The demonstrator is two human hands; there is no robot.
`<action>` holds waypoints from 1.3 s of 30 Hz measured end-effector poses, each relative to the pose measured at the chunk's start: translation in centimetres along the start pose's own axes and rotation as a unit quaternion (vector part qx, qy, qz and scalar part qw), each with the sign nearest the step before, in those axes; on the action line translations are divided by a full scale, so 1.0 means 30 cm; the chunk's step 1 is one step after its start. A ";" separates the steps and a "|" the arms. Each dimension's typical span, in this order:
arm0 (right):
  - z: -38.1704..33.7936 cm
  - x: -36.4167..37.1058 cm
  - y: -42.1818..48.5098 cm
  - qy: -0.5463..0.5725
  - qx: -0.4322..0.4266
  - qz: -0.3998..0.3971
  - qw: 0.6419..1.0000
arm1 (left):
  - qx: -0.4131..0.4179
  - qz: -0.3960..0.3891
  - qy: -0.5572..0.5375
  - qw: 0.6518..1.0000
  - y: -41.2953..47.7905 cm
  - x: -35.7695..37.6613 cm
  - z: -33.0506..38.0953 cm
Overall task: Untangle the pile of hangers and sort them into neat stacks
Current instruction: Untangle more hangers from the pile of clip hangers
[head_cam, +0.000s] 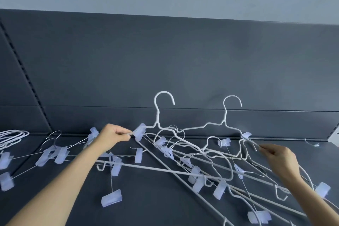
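A tangled pile of white wire hangers (211, 163) with pale translucent clips lies across the dark shelf. My left hand (111, 136) pinches the wire bar beside a clip (139, 131) at the pile's upper left. My right hand (280, 158) pinches a wire end at the pile's right, near another clip (246, 135). Two white hangers are lifted with their hooks (164, 97) (232, 100) pointing up against the back panel. To the left lie several thin metal clip hangers (53, 152), spread apart.
A stack of white hangers (12, 136) sits at the far left edge. The dark shelf (156, 207) ends at an upright back panel (165, 60). A slotted upright (23, 71) runs along the left. A metal bracket (333, 137) shows at the right edge.
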State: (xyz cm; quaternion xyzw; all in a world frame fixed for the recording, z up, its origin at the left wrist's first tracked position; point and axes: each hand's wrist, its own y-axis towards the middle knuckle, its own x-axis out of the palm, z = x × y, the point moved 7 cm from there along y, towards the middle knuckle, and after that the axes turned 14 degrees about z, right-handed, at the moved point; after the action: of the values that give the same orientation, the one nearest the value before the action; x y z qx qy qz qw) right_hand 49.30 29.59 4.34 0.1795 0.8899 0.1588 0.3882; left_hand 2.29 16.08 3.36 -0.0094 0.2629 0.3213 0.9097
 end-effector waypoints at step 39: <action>0.006 0.024 -0.025 -0.014 0.007 0.025 1.000 | 0.138 0.165 0.209 0.954 0.006 0.007 -0.004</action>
State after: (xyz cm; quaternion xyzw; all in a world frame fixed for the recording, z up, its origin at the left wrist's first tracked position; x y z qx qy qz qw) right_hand 48.82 29.28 3.45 0.2063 0.8806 0.1596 0.3957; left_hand 2.27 16.33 3.18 0.0931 0.4869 0.4185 0.7610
